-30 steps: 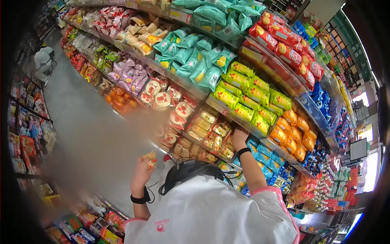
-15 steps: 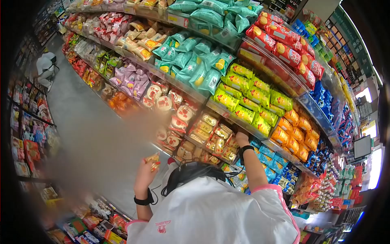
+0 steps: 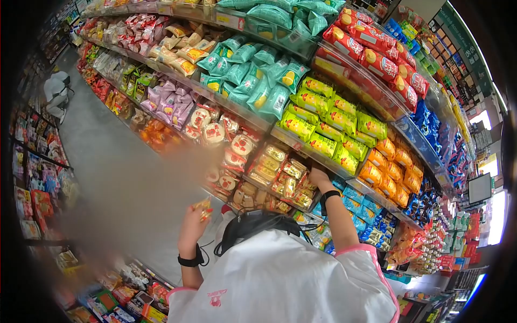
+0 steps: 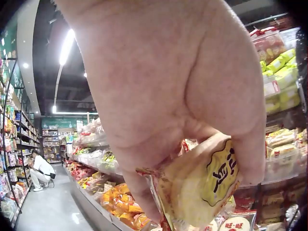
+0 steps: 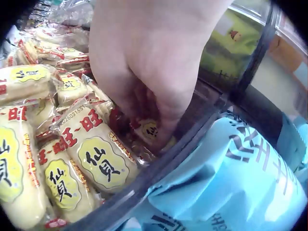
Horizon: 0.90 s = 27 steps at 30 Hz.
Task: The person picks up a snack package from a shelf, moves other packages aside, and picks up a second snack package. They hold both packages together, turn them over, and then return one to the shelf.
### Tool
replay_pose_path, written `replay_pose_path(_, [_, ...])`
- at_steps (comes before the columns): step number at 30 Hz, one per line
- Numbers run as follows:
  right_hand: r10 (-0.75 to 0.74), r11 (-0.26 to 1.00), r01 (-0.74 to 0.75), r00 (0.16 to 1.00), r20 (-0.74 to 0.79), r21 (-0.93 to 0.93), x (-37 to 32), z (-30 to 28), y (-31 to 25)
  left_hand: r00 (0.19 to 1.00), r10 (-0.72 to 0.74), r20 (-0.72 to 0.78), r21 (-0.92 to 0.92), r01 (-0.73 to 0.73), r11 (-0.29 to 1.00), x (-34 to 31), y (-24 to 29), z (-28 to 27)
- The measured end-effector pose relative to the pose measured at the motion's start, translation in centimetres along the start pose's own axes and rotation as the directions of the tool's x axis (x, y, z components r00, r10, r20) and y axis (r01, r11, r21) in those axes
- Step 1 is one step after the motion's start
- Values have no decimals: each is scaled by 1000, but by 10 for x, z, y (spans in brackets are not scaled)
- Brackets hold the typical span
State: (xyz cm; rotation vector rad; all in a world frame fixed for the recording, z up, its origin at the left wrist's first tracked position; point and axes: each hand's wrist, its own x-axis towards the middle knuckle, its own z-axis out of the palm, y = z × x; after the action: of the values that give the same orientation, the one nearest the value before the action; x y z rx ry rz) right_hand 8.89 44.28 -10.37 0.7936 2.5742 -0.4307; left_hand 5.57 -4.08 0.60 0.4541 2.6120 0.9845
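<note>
My left hand (image 3: 193, 219) is raised in front of the shelves and pinches a small yellow-and-red rice cracker packet (image 3: 203, 208). The left wrist view shows that packet (image 4: 202, 187) close up between thumb and fingers of the left hand (image 4: 159, 96). My right hand (image 3: 319, 176) reaches into a shelf bin of the same packets (image 3: 285, 175). In the right wrist view the right hand (image 5: 144, 72) has its fingers curled down into the pile, around one small packet (image 5: 150, 130). Larger rice cracker packets (image 5: 96, 159) lie beside it.
Tall snack shelves run along the right with teal bags (image 3: 258, 81), green bags (image 3: 328, 126), red bags (image 3: 377, 54) and orange bags (image 3: 388, 167). Blue bags (image 5: 231, 183) sit under the bin. A person crouches far down the grey aisle (image 3: 55, 89). Another shelf lines the left.
The right hand has pushed slightly further down into the bin of packets. The left hand stays raised with its packet, almost unmoved.
</note>
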Motion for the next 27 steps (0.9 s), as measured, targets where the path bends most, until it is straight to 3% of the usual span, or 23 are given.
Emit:
replay_pose_path(2, [-5,1000,5,1000,-25,-11,-2,-5,-1,1000,3,-7,-6,-3,1000,0,0,-1])
replay_pose_path(5, [130,988,-147,959,251,49,48,20,30,1000,13,-17,-17,-13,1000,-2,-5,3])
replay_pose_path(8, [97,995,-97,993,61,-3,10,-18,-11,1000,-8,-19,-18,8,1000,-6,-11,5])
replay_pose_path(11, [-166,982,139,958,-234,-127,-8,-18,-31,1000,-29,-7,-10,29,1000,-13,-20,5])
replay_pose_path(14, [-95,995,97,989,-114,17,-4,-13,-36,999,-46,-5,-15,46,999,-18,-26,5])
replay_pose_path(17, [-39,997,51,977,-211,50,4,-4,-27,997,-73,-3,0,73,997,-22,-32,5])
replay_pose_path(20, [-203,979,179,907,-370,-97,17,5,-12,996,-94,13,35,93,995,-22,-33,6])
replay_pose_path(23, [-207,971,143,900,-385,-190,17,1,-16,993,-113,32,55,111,992,-20,-28,3])
replay_pose_path(27, [-44,999,45,998,-54,25,-1,-16,-39,993,-111,35,65,109,992,-15,-27,6])
